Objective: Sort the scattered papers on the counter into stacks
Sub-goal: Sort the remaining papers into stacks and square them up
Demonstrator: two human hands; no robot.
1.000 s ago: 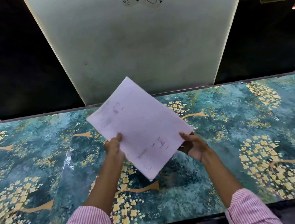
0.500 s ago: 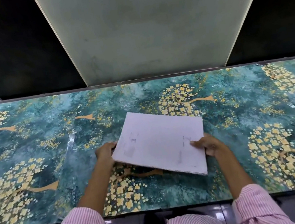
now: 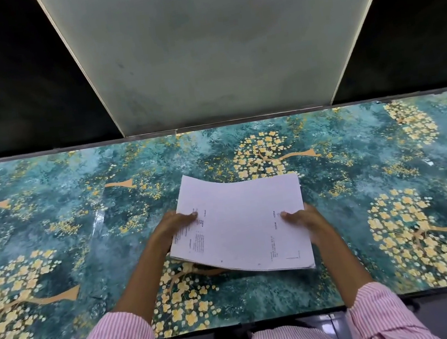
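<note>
A stack of white papers (image 3: 241,221) with faint print lies nearly flat just above the teal counter (image 3: 55,250) with its yellow flower pattern. My left hand (image 3: 173,228) grips the stack's left edge, thumb on top. My right hand (image 3: 304,221) holds the right edge, thumb on the top sheet. The near left corner of the stack is lifted off the counter and casts a shadow under it. No loose sheets show elsewhere on the counter.
A pale frosted panel (image 3: 213,47) rises behind the counter's far edge, with dark panels (image 3: 9,84) on both sides. The counter's near edge (image 3: 266,320) runs just in front of my striped pink shirt.
The stack came down from an upright tilted hold in the air to nearly flat over the counter. Both hands kept their grip on its sides, and my view tipped downward.
</note>
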